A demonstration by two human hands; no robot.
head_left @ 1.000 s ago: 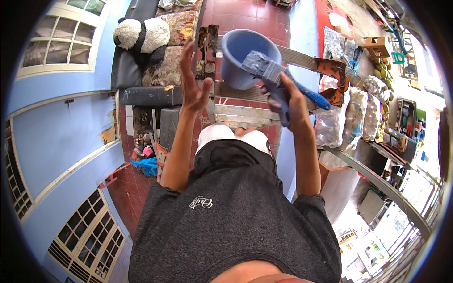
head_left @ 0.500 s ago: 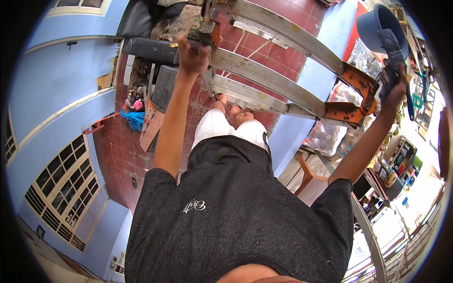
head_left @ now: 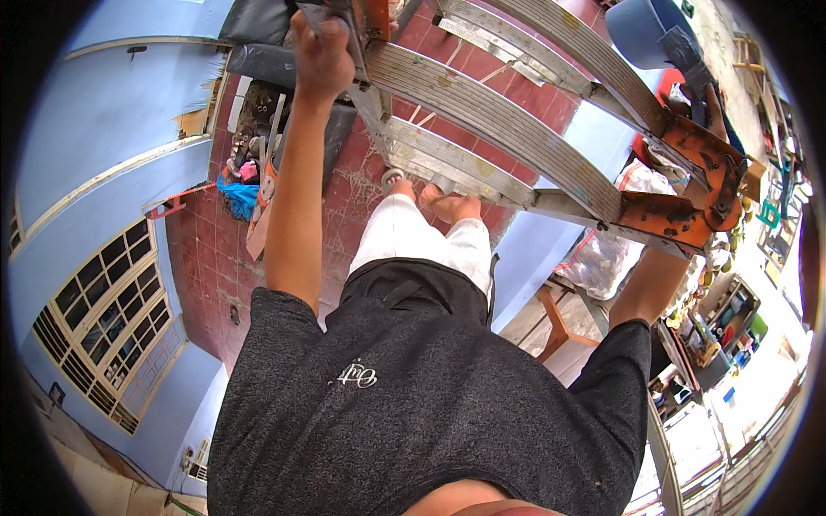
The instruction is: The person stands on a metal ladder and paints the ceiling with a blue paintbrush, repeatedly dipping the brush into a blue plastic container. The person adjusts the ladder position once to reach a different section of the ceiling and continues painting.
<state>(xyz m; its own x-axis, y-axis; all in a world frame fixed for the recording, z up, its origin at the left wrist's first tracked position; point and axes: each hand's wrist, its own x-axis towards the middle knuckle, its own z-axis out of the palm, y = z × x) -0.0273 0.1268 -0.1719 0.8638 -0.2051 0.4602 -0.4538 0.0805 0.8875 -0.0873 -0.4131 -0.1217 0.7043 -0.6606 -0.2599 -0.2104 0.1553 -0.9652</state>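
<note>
Wrapped around the metal side rail at the upper left is my left hand [head_left: 323, 62], holding the aluminium ladder [head_left: 482, 103]. My right hand [head_left: 714, 112] is at the upper right, partly hidden behind the ladder's orange hinge bracket [head_left: 667, 219]. It is closed on a dark flat-headed brush [head_left: 681, 47], whose exact kind is hard to make out. The brush head overlaps the rim of a blue-grey bucket [head_left: 638, 33]; what supports the bucket is not visible. My bare feet [head_left: 452, 205] are on a lower part of the ladder.
Below lies a red tiled floor [head_left: 206, 275]. A black padded seat [head_left: 267, 64] and a blue cloth [head_left: 241, 199] are at the left, by the light blue wall [head_left: 103, 120]. Clear plastic sacks [head_left: 598, 262] sit beyond the ladder at the right.
The ladder's top appears higher and closer in view. My right hand, the brush and the bucket have shifted up, and the hand is now partly behind the bracket. My left hand has risen along the rail.
</note>
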